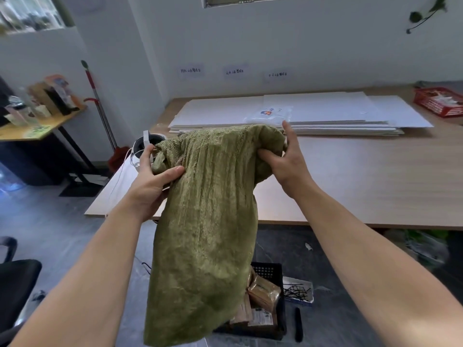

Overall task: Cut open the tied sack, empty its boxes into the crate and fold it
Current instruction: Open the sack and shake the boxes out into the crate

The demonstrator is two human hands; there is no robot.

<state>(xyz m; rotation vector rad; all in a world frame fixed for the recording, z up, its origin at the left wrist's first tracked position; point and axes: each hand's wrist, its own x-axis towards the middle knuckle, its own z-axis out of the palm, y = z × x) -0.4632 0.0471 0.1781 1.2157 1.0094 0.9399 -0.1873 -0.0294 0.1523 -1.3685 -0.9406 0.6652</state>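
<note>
A crumpled green woven sack [208, 221] hangs upside down in front of me, its closed end bunched at the top. My left hand [152, 176] grips the upper left of the sack and my right hand [283, 159] pinches its upper right. The sack's lower end droops over a black plastic crate [270, 271] on the floor. Several brown cardboard boxes [263, 293] lie inside the crate, partly hidden by the sack.
A wooden table [363, 176] stands behind the sack, with stacked white boards [313, 108] and a red basket [441, 101]. On the floor beside the crate lie a small tray of black ties [298, 293] and a black cutter [298, 324]. A black chair [15, 284] sits at left.
</note>
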